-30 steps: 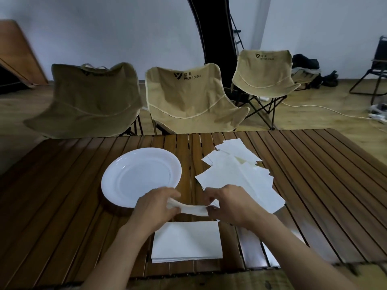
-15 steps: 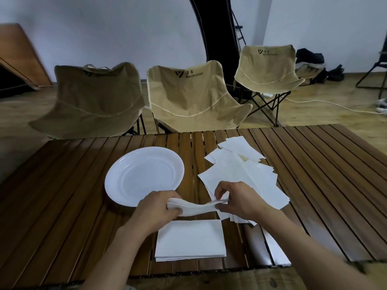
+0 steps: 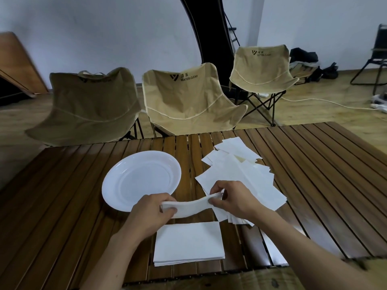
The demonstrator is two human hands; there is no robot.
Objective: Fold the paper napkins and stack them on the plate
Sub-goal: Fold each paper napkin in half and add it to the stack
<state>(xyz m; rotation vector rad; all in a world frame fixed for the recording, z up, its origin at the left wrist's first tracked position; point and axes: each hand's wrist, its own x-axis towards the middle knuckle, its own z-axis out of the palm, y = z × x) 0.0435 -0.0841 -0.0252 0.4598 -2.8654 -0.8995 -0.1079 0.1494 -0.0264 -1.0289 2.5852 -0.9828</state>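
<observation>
Table point(image 3: 314, 185): slatted wood, gaps between the slats. Three chairs point(image 3: 188, 97) beyond the far edge; not involved.

Plate point(image 3: 140, 181): white, left of centre, nothing on it yet. Its near rim sits just under the left hand.

Loose pile point(image 3: 240, 176): unfolded napkins fanned out right of the plate, corners overlapping, some under the right wrist.

Stack point(image 3: 188, 243): squared napkins at the near edge, between the forearms, on the table rather than the plate.

Napkin point(image 3: 188, 206): held in the air above the gap between plate and stack, sagging in the middle, a narrow band.

Left hand point(image 3: 150, 214): fingers curled round the napkin's left end. Right hand point(image 3: 232, 199): thumb and fingertips pinching the right end, slightly higher.

Risks, as I judge them:
- Thin paper under tension between two grips; a hard pull could tear it or skew the crease.
- Ends at uneven height, so edges may not meet and the fold goes crooked.
- The right forearm lies over the loose pile; a sweep could drag sheets toward the near edge.
- The left hand could nudge the plate.
- A soft, uneven stack may slide when it is moved to the plate.
</observation>
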